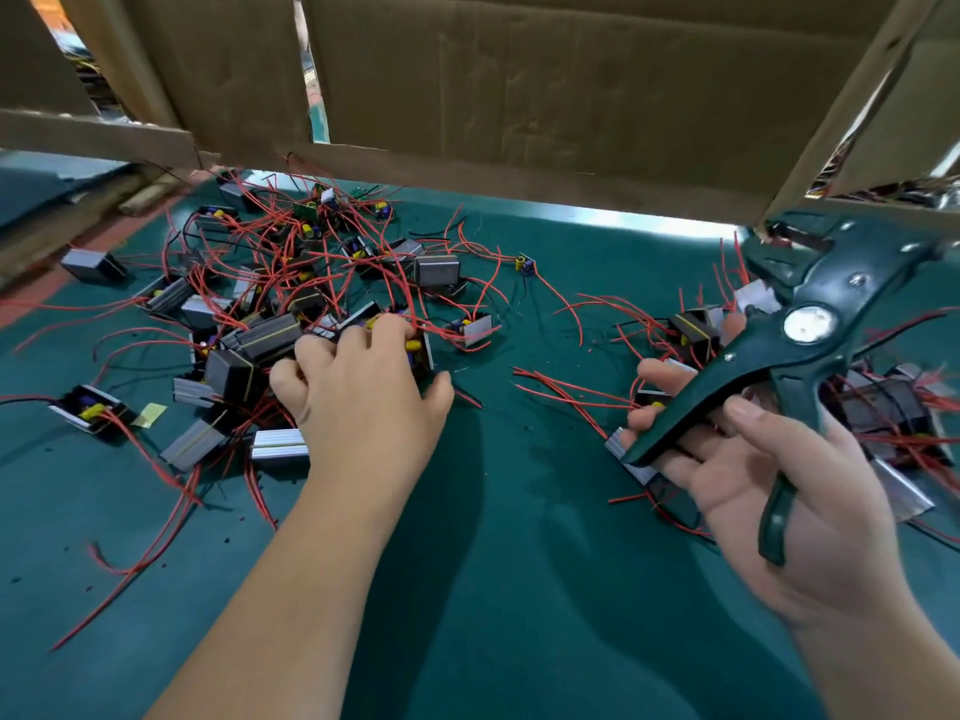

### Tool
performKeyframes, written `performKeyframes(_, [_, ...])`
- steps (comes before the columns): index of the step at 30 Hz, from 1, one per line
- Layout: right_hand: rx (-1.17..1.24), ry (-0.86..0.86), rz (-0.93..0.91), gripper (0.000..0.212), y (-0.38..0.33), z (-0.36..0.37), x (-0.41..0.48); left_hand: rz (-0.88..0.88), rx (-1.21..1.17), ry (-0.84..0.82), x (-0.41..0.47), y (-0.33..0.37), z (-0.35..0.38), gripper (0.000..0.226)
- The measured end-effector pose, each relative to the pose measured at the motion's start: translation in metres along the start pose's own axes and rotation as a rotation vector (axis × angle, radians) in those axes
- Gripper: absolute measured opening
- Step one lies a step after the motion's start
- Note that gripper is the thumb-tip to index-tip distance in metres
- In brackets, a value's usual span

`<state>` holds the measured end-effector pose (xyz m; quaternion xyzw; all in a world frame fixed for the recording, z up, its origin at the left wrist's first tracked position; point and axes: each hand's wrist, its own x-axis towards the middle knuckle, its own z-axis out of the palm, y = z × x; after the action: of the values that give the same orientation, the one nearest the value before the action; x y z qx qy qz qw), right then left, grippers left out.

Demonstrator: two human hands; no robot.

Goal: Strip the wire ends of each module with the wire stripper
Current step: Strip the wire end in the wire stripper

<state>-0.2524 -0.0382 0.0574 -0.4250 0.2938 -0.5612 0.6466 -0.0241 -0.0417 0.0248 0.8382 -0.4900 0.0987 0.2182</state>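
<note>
My left hand (363, 392) reaches into the left pile of modules (270, 314) and its curled fingers grip one small black module with red wires (415, 348) at the pile's right edge. The hand covers most of that module. My right hand (769, 459) holds the dark green wire stripper (779, 350) by its handles, jaws pointing up and to the right above the green mat (519, 511). A second group of modules with red wires (883, 407) lies under and behind the stripper.
A brown cardboard box wall (519, 96) overhangs the far side of the mat. Loose red wires (561, 392) lie between the two piles. A lone small board (525, 263) sits mid-table. Wooden boards (78, 220) run along the far left.
</note>
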Motion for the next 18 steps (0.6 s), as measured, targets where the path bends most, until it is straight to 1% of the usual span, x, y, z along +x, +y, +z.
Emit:
performKeyframes(4, [0.027, -0.024, 0.035, 0.031, 0.003, 0.003, -0.003, 0.035, 0.016, -0.038, -0.001, 0.002, 0.006, 0.048])
performKeyframes(8, [0.03, -0.03, 0.056, 0.034, 0.006, 0.004, -0.003, -0.013, -0.019, -0.056, 0.004, 0.004, 0.004, 0.045])
performKeyframes(10, [0.027, -0.043, 0.056, 0.034, 0.007, 0.004, -0.002, -0.01, -0.096, 0.002, 0.006, 0.004, 0.002, 0.036])
performKeyframes(12, [0.022, -0.052, 0.056, 0.034, 0.008, 0.005, -0.002, 0.019, -0.175, 0.095, 0.007, 0.008, -0.002, 0.03])
performKeyframes(14, [0.02, -0.055, 0.058, 0.034, 0.009, 0.005, -0.002, 0.066, -0.265, 0.193, 0.006, 0.012, -0.006, 0.033])
performKeyframes(16, [0.023, -0.062, 0.061, 0.034, 0.01, 0.005, -0.002, 0.157, -0.37, 0.257, 0.005, 0.014, -0.008, 0.039])
performKeyframes(18, [0.033, -0.068, 0.067, 0.036, 0.01, 0.006, -0.001, 0.272, -0.431, 0.291, 0.004, 0.014, -0.009, 0.025])
